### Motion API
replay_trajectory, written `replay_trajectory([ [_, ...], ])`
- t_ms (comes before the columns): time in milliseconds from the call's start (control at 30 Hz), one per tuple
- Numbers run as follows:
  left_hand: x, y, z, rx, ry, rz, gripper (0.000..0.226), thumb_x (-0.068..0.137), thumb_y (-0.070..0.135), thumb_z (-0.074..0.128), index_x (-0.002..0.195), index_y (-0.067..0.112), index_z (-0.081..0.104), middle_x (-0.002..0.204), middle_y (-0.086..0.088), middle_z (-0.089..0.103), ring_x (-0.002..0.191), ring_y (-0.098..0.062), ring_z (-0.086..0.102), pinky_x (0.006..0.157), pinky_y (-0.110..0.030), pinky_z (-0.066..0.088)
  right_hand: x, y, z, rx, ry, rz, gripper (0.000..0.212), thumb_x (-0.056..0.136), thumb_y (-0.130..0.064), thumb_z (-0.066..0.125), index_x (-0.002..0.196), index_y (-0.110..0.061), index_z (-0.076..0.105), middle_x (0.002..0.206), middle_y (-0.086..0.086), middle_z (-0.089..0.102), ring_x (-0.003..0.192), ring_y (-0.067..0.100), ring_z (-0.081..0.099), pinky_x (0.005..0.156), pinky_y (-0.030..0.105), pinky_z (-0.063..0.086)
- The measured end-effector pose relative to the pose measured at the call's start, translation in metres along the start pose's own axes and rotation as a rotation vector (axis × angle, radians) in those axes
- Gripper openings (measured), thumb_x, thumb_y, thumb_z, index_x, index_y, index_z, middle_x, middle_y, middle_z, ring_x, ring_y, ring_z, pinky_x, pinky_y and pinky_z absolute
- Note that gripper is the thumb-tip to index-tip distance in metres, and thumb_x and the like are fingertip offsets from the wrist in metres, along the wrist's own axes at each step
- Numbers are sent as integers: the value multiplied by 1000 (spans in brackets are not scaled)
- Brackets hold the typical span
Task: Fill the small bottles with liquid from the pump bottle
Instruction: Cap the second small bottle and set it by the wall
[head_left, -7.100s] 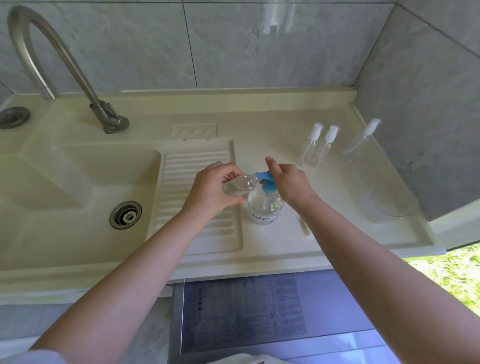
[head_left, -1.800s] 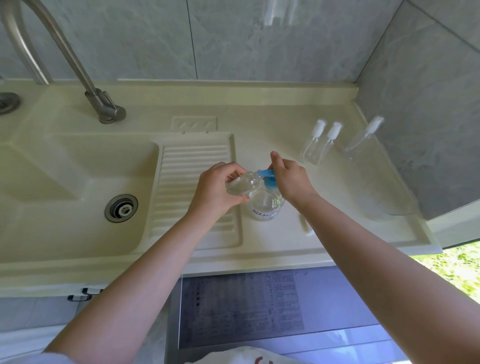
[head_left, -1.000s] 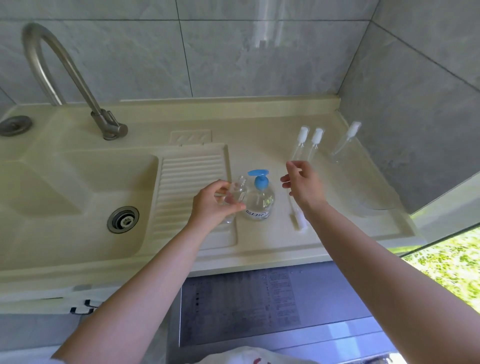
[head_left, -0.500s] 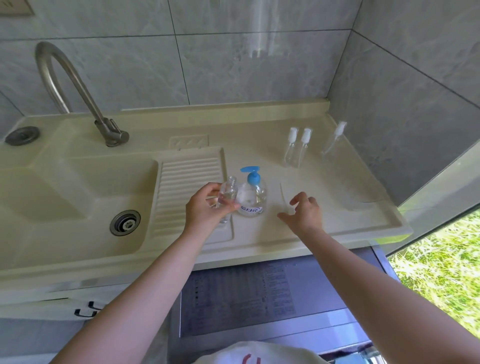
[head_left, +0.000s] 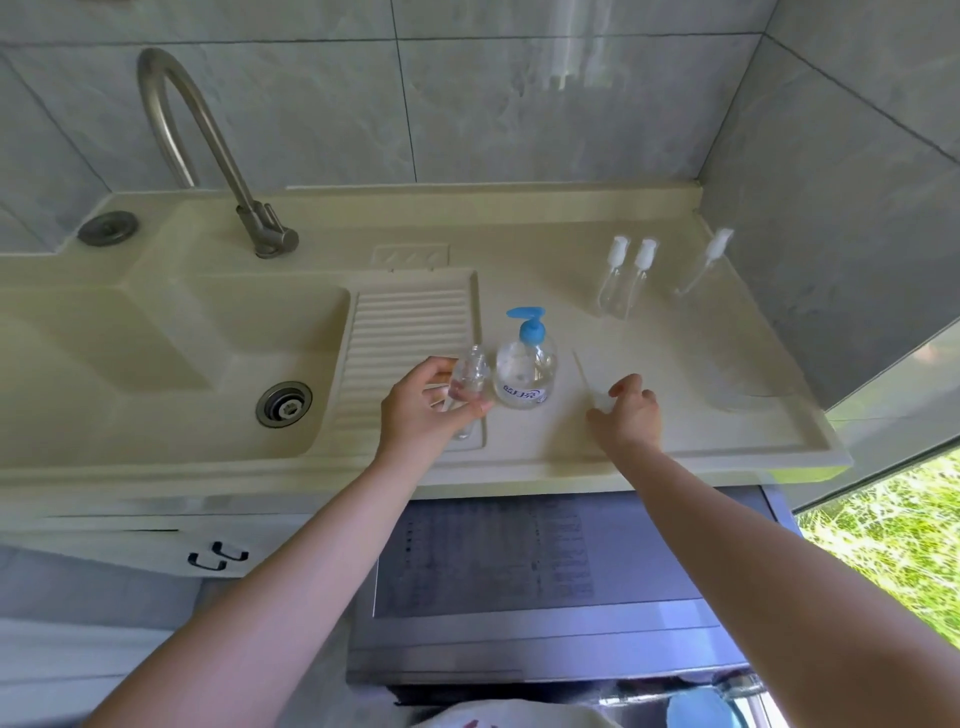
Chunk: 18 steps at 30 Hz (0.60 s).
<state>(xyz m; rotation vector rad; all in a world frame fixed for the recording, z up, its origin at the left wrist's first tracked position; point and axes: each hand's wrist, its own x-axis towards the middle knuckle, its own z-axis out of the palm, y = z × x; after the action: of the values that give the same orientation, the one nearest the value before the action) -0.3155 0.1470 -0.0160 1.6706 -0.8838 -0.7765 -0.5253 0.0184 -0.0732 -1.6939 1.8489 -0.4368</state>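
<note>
below, the cream sink counter (head_left: 519, 244) held the pump bottle (head_left: 525, 370), upright near its front edge. just beside it, the left hand (head_left: 425, 410) gripped a small open bottle (head_left: 469, 375) upright. the right hand (head_left: 629, 411) pinched a spray cap (head_left: 597, 397) on the counter. three capped small bottles (head_left: 626, 278) stood farther back.
</note>
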Motion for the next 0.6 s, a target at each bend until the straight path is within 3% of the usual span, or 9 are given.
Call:
replay_trajectory([
  [267, -12, -4, -3, -7, -19, -5, 43, 63, 12, 89, 98, 24, 66, 93, 6, 74, 102, -19, 67, 90, -34, 52, -20, -19, -13, 184, 86, 87, 34, 92, -28, 57, 118, -11, 46, 109, 10, 51, 86, 29, 48, 72, 31, 35],
  [367, -16, -1, -2, 0, -46, -6, 43, 65, 12, 88, 100, 22, 66, 88, 12, 73, 104, -17, 65, 90, -33, 51, -26, -27, -20, 349, 176, 49, 28, 90, -28, 59, 110, -12, 48, 110, 9, 54, 94, 30, 55, 72, 32, 39],
  [500, -22, 5, 0, 2, -70, 3, 42, 66, 12, 88, 101, 20, 66, 84, 20, 72, 101, -10, 64, 90, -28, 49, -43, -41, -30, 510, 232, -6, 21, 88, -27, 62, 101, -17, 50, 108, 8, 59, 86, 20, 55, 65, 28, 38],
  [600, -26, 7, 2, 15, -90, 23, 39, 67, 12, 88, 98, 19, 65, 81, 27, 69, 103, -11, 63, 89, -27, 47, -59, -50, -39, 601, 286, -63, 16, 86, -25, 63, 99, -19, 54, 107, 4, 61, 87, 16, 57, 70, 26, 42],
])
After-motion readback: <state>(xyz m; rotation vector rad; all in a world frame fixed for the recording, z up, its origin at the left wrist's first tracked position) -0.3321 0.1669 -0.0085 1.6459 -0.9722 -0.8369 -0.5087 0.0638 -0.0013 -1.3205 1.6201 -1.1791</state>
